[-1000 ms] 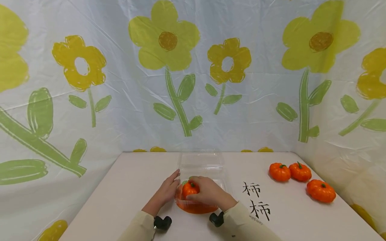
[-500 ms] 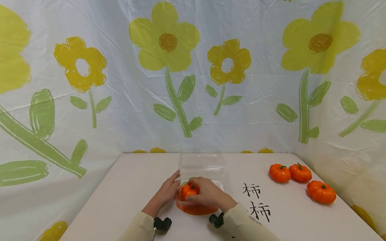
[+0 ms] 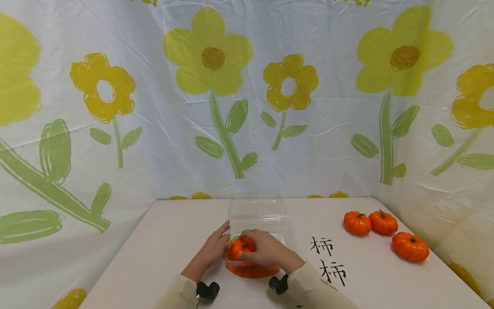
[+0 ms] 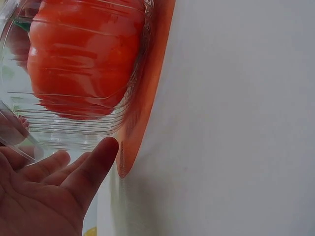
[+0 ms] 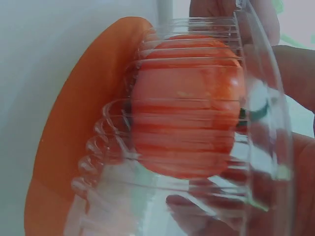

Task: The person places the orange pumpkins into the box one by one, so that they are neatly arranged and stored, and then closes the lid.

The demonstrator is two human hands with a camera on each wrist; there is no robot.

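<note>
A clear plastic clamshell box (image 3: 266, 221) stands with its lid folded back, away from the person. In its near left part is a small ribbed orange pumpkin (image 3: 240, 252) with a green stem. The right hand (image 3: 266, 249) reaches into the box and grips this pumpkin, thumb on the near side and fingers over the far side. Along the box's left wall lies the left hand (image 3: 210, 251), fingers extended. In the left wrist view, its fingertips (image 4: 106, 147) are at the box's ridged corner. Through the right wrist view's plastic wall the pumpkin (image 5: 187, 108) shows clearly.
Three more orange pumpkins (image 3: 410, 246) sit at the table's right side. An orange shape (image 3: 252, 271) lies flat under the box. Black brush characters (image 3: 332, 272) mark the table (image 3: 154, 240). A flowered curtain (image 3: 308, 171) surrounds the back and sides.
The gripped pumpkin has shifted slightly and its stem now leans more toward the person. The left hand stays by the box. The head view has tilted up a little.
</note>
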